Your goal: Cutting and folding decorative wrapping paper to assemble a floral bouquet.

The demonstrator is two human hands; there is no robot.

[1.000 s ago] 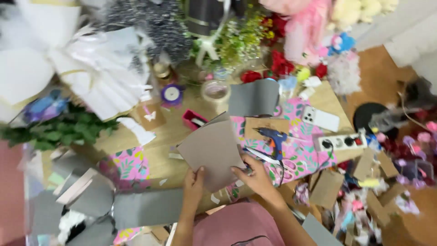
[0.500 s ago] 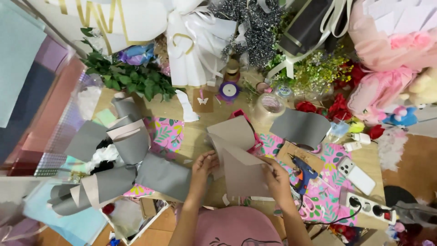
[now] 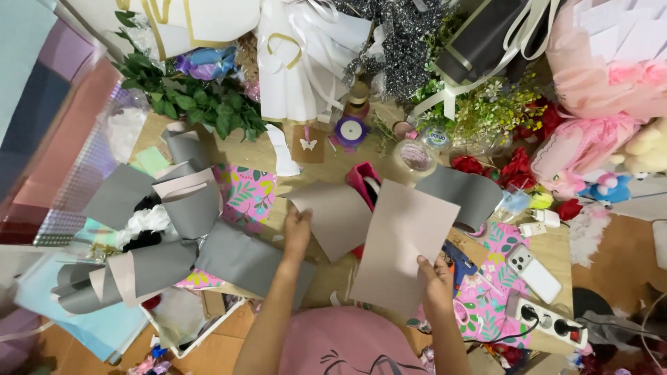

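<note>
Green leafy sprigs (image 3: 187,97) at the tabletop's far left corner. Purple ribbon spool (image 3: 351,130) and clear tape roll (image 3: 414,158) near far edge, middle. Red roses (image 3: 511,169) toward the right. White phone (image 3: 535,273) and power strip (image 3: 552,321) near right corner, on pink floral paper (image 3: 495,295).

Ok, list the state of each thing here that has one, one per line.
left hand: gripping the edge of a grey-brown sheet, held flat over the table
right hand: gripping a pale pink sheet, lifted and tilted
grey paper bundle: folded, lying on the table
phone: lying back up
power strip: plug inserted
</note>
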